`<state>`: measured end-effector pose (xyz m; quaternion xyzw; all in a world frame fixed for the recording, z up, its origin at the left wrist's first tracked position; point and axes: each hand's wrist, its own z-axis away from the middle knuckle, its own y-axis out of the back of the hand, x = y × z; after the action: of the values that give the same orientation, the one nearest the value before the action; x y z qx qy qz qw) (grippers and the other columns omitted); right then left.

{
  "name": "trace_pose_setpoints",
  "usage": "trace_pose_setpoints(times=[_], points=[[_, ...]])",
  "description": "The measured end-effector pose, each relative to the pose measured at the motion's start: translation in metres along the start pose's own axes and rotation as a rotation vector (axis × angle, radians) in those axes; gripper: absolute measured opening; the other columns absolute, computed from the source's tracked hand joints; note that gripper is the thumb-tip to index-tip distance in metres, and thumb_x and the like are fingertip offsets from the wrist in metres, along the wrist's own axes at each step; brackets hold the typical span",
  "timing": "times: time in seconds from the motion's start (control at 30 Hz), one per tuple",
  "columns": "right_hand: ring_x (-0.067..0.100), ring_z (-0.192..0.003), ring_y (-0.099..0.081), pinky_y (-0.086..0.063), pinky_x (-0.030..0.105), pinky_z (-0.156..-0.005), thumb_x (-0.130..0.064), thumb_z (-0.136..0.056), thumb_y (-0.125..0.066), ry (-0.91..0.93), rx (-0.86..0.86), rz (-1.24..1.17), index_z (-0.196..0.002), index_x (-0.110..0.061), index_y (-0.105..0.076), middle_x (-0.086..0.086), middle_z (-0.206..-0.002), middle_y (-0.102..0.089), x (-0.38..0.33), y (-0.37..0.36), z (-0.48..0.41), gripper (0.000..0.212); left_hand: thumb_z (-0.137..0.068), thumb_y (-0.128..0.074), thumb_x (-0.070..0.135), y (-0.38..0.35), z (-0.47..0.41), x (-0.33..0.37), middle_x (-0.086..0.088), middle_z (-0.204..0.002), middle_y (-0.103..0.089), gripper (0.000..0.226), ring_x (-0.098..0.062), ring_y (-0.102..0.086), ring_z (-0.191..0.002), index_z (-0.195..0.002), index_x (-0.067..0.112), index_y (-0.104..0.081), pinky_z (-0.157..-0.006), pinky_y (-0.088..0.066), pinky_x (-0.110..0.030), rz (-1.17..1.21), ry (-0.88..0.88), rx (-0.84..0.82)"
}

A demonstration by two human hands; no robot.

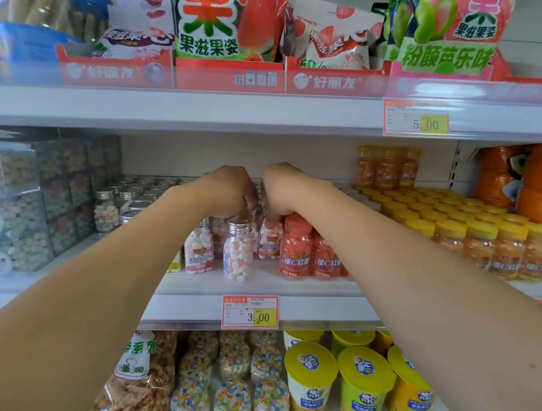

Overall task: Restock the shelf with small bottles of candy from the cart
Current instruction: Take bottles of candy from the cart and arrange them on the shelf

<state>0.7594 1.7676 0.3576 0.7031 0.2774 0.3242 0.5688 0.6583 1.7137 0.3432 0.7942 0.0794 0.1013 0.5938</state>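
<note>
Both my hands reach onto the middle shelf [285, 297]. My left hand [230, 191] grips the silver cap of a small clear bottle of pink and white candy [238, 252] that stands near the shelf's front. My right hand [281, 191] closes over the top of another pink-and-white candy bottle [270, 238] just behind and to the right. A third such bottle [199, 247] stands at the left of them. More silver-capped bottles [108, 211] sit in rows further left. The cart is out of view.
Red vitamin candy bottles [297, 245] stand directly right of my hands, with yellow-capped orange bottles [478, 241] beyond. Stacked clear boxes [21, 207] fill the left. The upper shelf [206, 110] hangs low overhead. Cups [308, 379] and jars sit below.
</note>
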Motion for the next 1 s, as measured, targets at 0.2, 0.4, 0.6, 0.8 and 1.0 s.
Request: trace_pose_setpoints(times=[0.2, 0.4, 0.6, 0.8, 1.0], points=[[0.021, -0.077, -0.056, -0.042, 0.026, -0.065, -0.030, -0.068, -0.085, 0.014, 0.046, -0.007, -0.092, -0.010, -0.064, 0.001, -0.075, -0.057, 0.001, -0.006, -0.004, 0.038, -0.084, -0.070, 0.017, -0.001, -0.002, -0.002, -0.001, -0.107, -0.070, 0.016, -0.020, -0.062, -0.100, -0.099, 0.015, -0.073, -0.087, -0.047, -0.028, 0.012, 0.000, -0.001], [0.026, -0.093, -0.059, -0.046, 0.029, -0.071, -0.017, -0.081, -0.071, 0.117, 0.288, -0.154, -0.103, -0.006, -0.062, 0.010, -0.101, -0.061, 0.008, -0.004, 0.008, 0.027, -0.084, -0.070, 0.020, 0.009, 0.014, -0.011, -0.004, -0.116, -0.065, 0.028, -0.020, -0.060, -0.106, -0.110, 0.011, -0.068, -0.089, -0.043, -0.024, 0.068, 0.003, 0.106], [0.017, -0.051, -0.042, -0.030, 0.027, -0.046, -0.055, -0.081, -0.065, 0.135, 0.057, -0.344, -0.064, -0.010, -0.050, 0.002, -0.056, -0.045, -0.015, -0.007, 0.031, 0.050, -0.084, -0.068, 0.025, 0.014, 0.052, -0.028, -0.003, -0.118, -0.064, 0.031, -0.021, -0.059, -0.103, -0.113, 0.015, -0.066, -0.087, -0.044, -0.026, 0.052, 0.073, 0.304], [0.011, -0.053, -0.050, -0.038, 0.018, -0.041, -0.014, -0.083, -0.069, 0.130, -0.011, -0.379, -0.097, -0.010, -0.067, -0.004, -0.067, -0.057, -0.023, -0.006, 0.035, 0.014, -0.075, -0.070, 0.051, 0.008, 0.070, -0.038, -0.004, -0.114, -0.065, 0.048, -0.026, -0.060, -0.102, -0.110, 0.018, -0.067, -0.093, -0.048, -0.043, -0.050, 0.148, 0.175], [0.015, -0.072, -0.058, -0.044, 0.025, -0.054, -0.012, -0.077, -0.075, 0.128, -0.038, -0.444, -0.112, -0.020, -0.060, 0.000, -0.098, -0.061, -0.018, -0.007, 0.032, 0.039, -0.077, -0.074, 0.036, 0.010, 0.068, -0.045, 0.007, -0.101, -0.066, 0.029, -0.016, -0.060, -0.094, -0.103, 0.025, -0.069, -0.095, -0.044, -0.040, -0.005, 0.045, 0.081]])
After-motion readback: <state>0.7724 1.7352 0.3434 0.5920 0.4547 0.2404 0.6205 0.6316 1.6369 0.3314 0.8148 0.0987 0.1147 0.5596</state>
